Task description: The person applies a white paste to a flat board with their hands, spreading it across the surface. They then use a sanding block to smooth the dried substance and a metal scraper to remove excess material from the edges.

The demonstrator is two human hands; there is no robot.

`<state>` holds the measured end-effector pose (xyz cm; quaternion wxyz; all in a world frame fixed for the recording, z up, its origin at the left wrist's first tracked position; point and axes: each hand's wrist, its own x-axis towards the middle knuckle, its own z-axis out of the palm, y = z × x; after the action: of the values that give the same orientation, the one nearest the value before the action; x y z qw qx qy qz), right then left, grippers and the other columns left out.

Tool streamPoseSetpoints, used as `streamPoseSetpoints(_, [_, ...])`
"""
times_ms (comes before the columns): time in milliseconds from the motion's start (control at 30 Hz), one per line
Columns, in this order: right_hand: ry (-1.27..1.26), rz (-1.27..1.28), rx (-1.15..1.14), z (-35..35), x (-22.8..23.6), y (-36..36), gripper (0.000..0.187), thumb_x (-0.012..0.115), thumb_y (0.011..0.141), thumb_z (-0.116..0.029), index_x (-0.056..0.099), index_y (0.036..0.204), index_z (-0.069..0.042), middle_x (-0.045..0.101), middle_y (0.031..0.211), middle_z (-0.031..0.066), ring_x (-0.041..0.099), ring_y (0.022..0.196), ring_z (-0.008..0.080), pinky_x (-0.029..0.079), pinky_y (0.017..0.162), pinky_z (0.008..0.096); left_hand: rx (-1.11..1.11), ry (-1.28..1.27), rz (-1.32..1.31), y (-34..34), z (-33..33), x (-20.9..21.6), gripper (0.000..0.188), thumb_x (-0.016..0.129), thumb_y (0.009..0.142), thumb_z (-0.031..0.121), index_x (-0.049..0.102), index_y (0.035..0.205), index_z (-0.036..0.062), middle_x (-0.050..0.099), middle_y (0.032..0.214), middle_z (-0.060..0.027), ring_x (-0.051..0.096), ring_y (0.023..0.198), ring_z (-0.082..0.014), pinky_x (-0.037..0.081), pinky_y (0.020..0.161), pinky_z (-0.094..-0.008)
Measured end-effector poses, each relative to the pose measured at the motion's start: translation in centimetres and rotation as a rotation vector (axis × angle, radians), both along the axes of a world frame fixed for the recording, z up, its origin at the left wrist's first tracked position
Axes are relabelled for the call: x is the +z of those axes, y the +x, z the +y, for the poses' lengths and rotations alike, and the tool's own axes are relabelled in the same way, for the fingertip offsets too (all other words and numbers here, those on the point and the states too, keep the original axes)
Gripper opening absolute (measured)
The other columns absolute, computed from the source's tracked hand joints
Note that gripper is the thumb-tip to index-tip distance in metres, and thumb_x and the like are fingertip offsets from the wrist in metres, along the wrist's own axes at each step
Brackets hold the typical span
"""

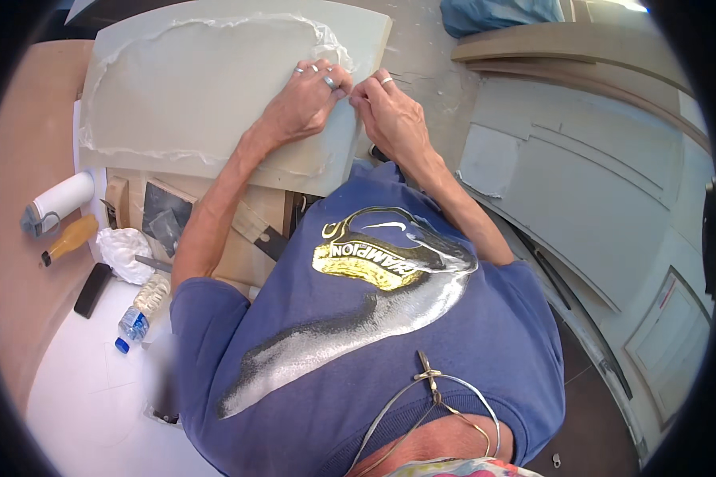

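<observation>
A pale panel (215, 95) with a curved far edge lies in front of me. Thin, crinkled translucent film (143, 151) runs around its surface as a ragged border. My left hand (306, 103), with rings on its fingers, is closed in a pinch over the panel's right part, beside the film's far right corner. Close to it, at the panel's right edge, my right hand (394, 115) is pinched too, fingertips almost meeting the left ones. Whatever sits between the fingertips is too small to make out.
Left of the panel are a white paper roll (64, 199), an amber bottle (71, 238), a crumpled white cloth (127, 254), a black oblong object (93, 290) and a water bottle (135, 322). Dark abrasive sheets (167, 211) lie below the panel. Grey boards (565, 191) lean at right.
</observation>
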<state>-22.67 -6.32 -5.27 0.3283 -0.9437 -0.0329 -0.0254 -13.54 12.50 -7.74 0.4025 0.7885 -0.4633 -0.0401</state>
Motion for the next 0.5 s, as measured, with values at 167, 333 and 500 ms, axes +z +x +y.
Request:
streamPoseSetpoints(167, [0.028, 0.144, 0.109, -0.4, 1.6, 0.6, 0.007, 0.061, 0.098, -0.011, 0.063, 0.102, -0.005, 0.067, 0.102, 0.0157, 0.070, 0.082, 0.0401, 0.055, 0.070, 0.0502, -0.007, 0.000, 0.011, 0.1, 0.5, 0.2, 0.021, 0.061, 0.093, -0.001, 0.057, 0.112, 0.0088, 0.065, 0.100, -0.0062, 0.059, 0.099, -0.0302, 0.041, 0.096, -0.0445])
streamPoseSetpoints(333, [0.041, 0.134, 0.130, -1.3, 3.5, 1.1, 0.010, 0.059, 0.099, -0.010, 0.059, 0.105, -0.003, 0.070, 0.099, 0.0180, 0.070, 0.085, 0.0428, 0.055, 0.074, 0.0516, 0.062, -0.085, 0.026, -0.6, -1.0, 1.4, 0.033, 0.061, 0.089, 0.000, 0.056, 0.120, 0.0110, 0.063, 0.101, -0.0066, 0.060, 0.102, -0.0278, 0.041, 0.096, -0.0441])
streamPoseSetpoints(500, [0.240, 0.303, 0.027, -0.7, 3.3, 0.7, 0.010, 0.057, 0.101, -0.010, 0.057, 0.105, -0.001, 0.072, 0.093, 0.0192, 0.069, 0.083, 0.0429, 0.054, 0.073, 0.0494, 0.063, -0.030, 0.050, -0.5, -0.7, 1.1, 0.036, 0.062, 0.089, 0.004, 0.058, 0.123, 0.0110, 0.063, 0.102, -0.0085, 0.060, 0.105, -0.0276, 0.041, 0.099, -0.0442])
